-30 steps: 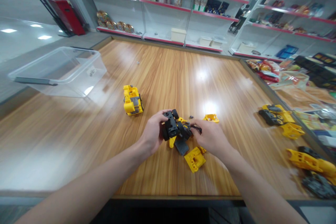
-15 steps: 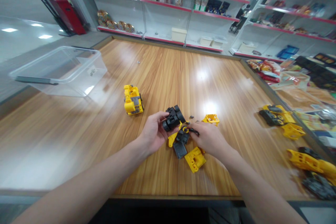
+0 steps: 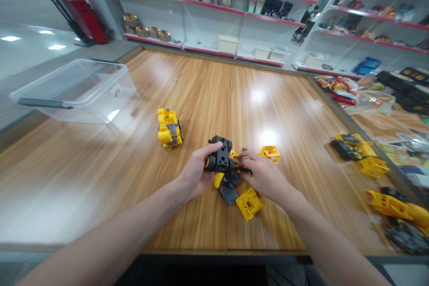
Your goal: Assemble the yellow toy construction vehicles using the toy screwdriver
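Since the frame half a second ago, the black wheeled chassis (image 3: 221, 157) has rolled in the left hand (image 3: 196, 170), so its flat, holed face now shows toward the camera, and the dark grey flat piece (image 3: 228, 195) below has shifted slightly left and toward the person. The chassis is held above the near middle of the wooden table (image 3: 201, 94); its long axis runs from near the person toward the far shelves (image 3: 211, 22), leaning a little, with the wheels set crosswise at both ends, though which end is the front cannot be told. The left hand grips it with the thumb laid over the holed face and the fingers curled beneath. The right hand (image 3: 263, 170) is pinched narrow around a thin dark piece (image 3: 245, 170) that points leftward at the chassis's near right corner; whether they touch is unclear. A yellow square part (image 3: 250, 203) lies just beside the flat piece, and a yellow frame part (image 3: 270, 153) sits beyond the right hand. A yellow toy vehicle (image 3: 170, 128) stands apart on the left.
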The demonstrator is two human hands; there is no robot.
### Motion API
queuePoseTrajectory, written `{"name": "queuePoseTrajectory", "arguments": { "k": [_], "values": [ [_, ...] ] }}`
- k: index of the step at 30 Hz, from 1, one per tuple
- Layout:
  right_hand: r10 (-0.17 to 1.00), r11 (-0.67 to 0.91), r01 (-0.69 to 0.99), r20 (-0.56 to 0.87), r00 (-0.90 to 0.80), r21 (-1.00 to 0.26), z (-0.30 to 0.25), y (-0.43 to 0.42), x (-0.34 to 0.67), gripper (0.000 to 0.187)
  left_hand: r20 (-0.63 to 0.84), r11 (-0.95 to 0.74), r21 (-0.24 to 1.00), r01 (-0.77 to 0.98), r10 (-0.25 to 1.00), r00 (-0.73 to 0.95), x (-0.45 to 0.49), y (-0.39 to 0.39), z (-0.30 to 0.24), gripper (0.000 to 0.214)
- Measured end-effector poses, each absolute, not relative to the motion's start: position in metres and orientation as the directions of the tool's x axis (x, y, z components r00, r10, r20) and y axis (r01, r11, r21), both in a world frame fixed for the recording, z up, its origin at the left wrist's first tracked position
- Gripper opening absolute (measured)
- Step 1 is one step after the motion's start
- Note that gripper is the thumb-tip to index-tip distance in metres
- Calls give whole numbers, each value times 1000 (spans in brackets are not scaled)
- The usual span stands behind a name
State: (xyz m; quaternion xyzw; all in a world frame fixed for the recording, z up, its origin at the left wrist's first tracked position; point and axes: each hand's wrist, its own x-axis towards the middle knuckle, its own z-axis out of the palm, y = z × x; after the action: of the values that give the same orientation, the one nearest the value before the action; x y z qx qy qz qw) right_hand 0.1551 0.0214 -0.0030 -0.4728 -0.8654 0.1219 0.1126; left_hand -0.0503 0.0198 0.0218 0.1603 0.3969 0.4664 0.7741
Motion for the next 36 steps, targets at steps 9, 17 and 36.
{"name": "queuePoseTrajectory", "arguments": {
  "k": [9, 17, 36],
  "values": [
    [808, 571, 748, 74, -584, -338, 0, 20, 152, 24, -468, 525, 572, -630, 840, 275, -54, 23, 18, 27],
    [830, 542, 764, 79, -553, -349, -3, 23, 155, 21, -515, 565, 618, -547, 816, 262, -49, 22, 19, 18],
    [867, 492, 712, 360, -346, -500, 4, 24, 155, 17, -489, 571, 719, -397, 821, 296, -49, 20, 12, 25]
  ]
}}
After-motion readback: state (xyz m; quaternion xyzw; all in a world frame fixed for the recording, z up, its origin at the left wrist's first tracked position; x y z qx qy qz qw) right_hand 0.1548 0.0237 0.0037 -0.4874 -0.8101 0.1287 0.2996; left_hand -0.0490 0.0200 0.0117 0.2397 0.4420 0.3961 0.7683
